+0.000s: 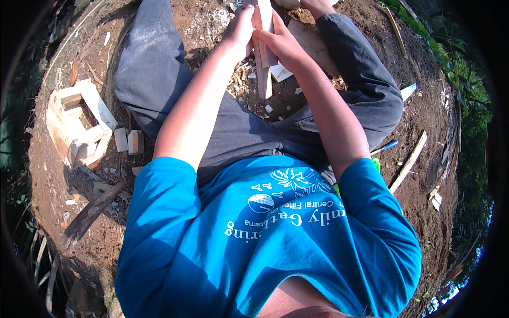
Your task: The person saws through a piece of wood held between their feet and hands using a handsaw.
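Note:
Out in front of me, at the top of the view, both my hands close around pale pieces of wood. My left hand (pixel 240 32) wraps the left side, with its thumb up along the wood. On the right side my right hand (pixel 282 43) grips, its thumb lying across toward the left hand. A squared wooden strip (pixel 264 82) sticks out below the hands toward me. Another pale piece of wood (pixel 263 13) lies over it between my fingers. The far ends are cut off by the view's edge, and my fingers hide part of how the pieces meet.
A box-like wooden frame (pixel 62 130) stands on the dirt at left, beside two small wood blocks (pixel 135 142). Nearer lies a dark log (pixel 95 212). At right are a blue-handled tool (pixel 388 146), a long pale stick (pixel 409 163) and a pointed light piece (pixel 408 91). Wood chips litter the ground between my bent legs.

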### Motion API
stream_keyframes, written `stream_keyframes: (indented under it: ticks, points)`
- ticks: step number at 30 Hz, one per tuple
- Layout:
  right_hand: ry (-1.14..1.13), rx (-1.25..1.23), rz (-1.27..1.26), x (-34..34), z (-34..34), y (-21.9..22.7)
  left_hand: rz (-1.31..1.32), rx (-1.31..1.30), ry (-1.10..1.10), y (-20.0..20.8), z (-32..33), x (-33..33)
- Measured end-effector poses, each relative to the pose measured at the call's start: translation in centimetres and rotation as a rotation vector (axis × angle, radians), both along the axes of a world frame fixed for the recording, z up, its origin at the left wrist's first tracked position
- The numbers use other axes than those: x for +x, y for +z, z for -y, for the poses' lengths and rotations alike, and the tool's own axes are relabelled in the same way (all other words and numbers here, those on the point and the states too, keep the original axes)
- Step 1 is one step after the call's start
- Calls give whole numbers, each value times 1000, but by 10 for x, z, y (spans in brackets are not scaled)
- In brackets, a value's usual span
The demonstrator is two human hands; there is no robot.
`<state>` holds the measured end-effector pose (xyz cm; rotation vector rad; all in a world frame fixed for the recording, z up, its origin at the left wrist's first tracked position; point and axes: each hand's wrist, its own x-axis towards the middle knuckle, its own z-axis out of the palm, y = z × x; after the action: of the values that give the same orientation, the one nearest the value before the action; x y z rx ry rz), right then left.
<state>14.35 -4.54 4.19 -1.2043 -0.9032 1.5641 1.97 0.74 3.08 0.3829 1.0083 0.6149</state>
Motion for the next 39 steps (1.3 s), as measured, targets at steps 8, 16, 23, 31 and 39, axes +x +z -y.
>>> stream_keyframes:
  ticks: [8, 16, 23, 31, 39]
  points:
    - [19, 22, 84, 1, -1, 2, 172, 48, -2, -8, 2, 3]
    - [66, 175, 78, 3, -5, 1, -85, 204, -143, 5, 0, -6]
    - [157, -216, 283, 17, 39, 23, 198, 242, 66, -33, -20, -29]
    - [186, -238, 46, 13, 52, -5, -246, 418, 109, -2, -9, -10]
    - [103, -201, -6, 11, 56, -8, -221, 705, 110, 8, -2, -5]
